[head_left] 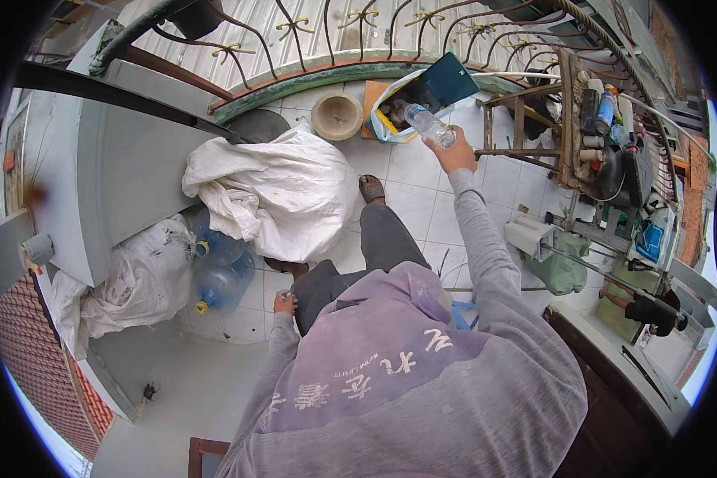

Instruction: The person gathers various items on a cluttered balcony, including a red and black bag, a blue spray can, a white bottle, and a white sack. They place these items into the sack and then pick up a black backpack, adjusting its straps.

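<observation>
The right hand [452, 153] is stretched far out in front, with its fingers wrapped tight around a clear plastic bottle [428, 124]. The bottle is tilted, and its long side points up and to the left, toward the open bag [390, 119] on the floor by the railing [311, 32]. The bottle's far end is right at the mouth of that bag, so the bag lies just past the right hand. The left hand [285, 303] is low and close to the body, well apart from the bag. It looks closed around something small, but I cannot tell what. A big white sack [279, 191] and blue water jugs [219, 271] sit to the left.
</observation>
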